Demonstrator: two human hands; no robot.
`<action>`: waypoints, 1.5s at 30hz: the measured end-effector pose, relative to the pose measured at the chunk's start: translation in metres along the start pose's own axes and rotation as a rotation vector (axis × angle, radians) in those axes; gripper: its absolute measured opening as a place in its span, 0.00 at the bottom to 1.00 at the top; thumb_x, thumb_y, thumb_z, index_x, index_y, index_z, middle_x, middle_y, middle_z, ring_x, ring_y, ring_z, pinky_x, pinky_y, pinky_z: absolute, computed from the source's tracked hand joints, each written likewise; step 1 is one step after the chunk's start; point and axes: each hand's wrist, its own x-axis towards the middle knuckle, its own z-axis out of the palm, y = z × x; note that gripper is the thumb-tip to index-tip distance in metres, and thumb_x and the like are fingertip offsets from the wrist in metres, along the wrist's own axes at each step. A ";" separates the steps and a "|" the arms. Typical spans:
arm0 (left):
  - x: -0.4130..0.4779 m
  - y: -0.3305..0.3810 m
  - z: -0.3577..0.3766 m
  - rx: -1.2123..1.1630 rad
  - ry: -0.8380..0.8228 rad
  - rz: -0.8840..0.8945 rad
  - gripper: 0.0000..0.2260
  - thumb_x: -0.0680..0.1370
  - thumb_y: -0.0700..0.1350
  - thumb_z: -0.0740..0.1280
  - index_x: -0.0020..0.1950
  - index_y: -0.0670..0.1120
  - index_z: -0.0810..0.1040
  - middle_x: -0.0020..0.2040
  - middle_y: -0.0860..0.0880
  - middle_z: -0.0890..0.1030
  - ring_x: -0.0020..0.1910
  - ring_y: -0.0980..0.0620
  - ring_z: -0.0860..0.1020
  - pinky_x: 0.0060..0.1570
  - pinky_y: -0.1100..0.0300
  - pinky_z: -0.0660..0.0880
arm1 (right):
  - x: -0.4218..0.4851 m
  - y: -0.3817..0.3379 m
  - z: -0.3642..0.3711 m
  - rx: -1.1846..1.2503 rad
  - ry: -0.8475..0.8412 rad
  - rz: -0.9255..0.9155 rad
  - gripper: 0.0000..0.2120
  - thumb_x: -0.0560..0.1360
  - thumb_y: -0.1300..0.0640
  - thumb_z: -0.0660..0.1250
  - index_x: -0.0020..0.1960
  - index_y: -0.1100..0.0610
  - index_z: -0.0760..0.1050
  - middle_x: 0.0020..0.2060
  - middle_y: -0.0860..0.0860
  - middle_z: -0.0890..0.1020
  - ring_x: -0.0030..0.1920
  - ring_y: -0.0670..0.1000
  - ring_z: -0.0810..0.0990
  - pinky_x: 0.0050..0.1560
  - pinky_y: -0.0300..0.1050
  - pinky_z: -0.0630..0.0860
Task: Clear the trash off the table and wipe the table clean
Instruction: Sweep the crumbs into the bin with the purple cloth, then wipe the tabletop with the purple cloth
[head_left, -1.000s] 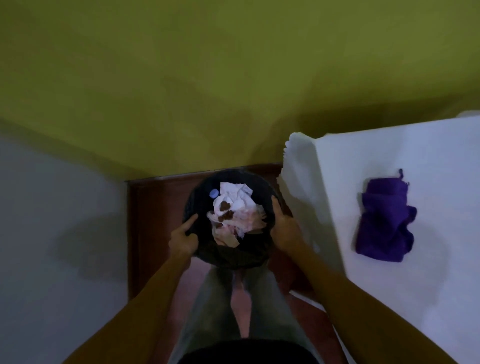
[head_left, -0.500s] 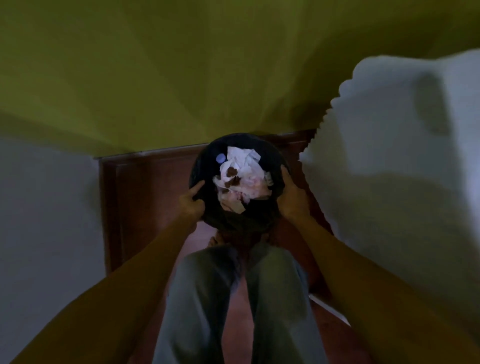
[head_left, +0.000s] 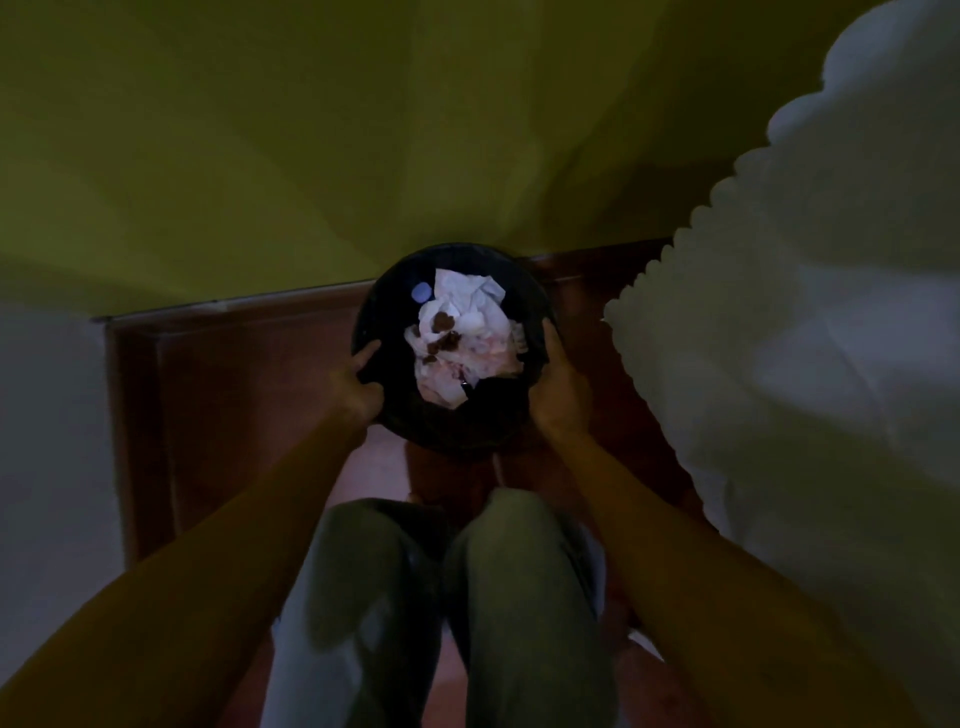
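— What's held?
— Left hand (head_left: 358, 387) clasps the bin (head_left: 395, 291) at its left rim, thumb over the edge. It's upright between the fingers, with trash (head_left: 462, 343) heaped inside. Right hand (head_left: 558, 387) clasps the right wall.
— Which hand is nearer?
— Both alike. The table (head_left: 805, 364) lies right of the right fingers.

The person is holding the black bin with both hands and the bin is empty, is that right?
Not quite. The head view shows the left hand and the right hand holding the black bin, but it is not empty: crumpled white paper with brown stains and a small blue cap lie inside.
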 end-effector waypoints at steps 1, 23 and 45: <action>0.002 -0.002 0.001 0.016 0.008 0.017 0.28 0.77 0.26 0.59 0.75 0.45 0.70 0.72 0.39 0.71 0.69 0.40 0.72 0.64 0.56 0.72 | 0.002 0.001 0.005 -0.002 0.019 -0.009 0.38 0.77 0.67 0.61 0.81 0.46 0.52 0.54 0.60 0.82 0.50 0.62 0.81 0.46 0.47 0.73; -0.236 0.171 -0.047 0.069 -0.171 0.162 0.30 0.78 0.34 0.60 0.77 0.56 0.64 0.66 0.49 0.78 0.60 0.49 0.78 0.58 0.51 0.77 | -0.197 -0.135 -0.153 0.117 0.201 0.068 0.29 0.79 0.60 0.66 0.77 0.51 0.64 0.67 0.55 0.76 0.66 0.59 0.71 0.61 0.53 0.72; -0.423 0.326 -0.021 0.438 -0.375 0.688 0.22 0.81 0.39 0.59 0.75 0.49 0.70 0.66 0.49 0.80 0.67 0.49 0.76 0.67 0.58 0.70 | -0.342 -0.162 -0.378 0.215 0.654 0.103 0.20 0.82 0.58 0.58 0.73 0.56 0.69 0.75 0.52 0.69 0.72 0.54 0.70 0.72 0.52 0.69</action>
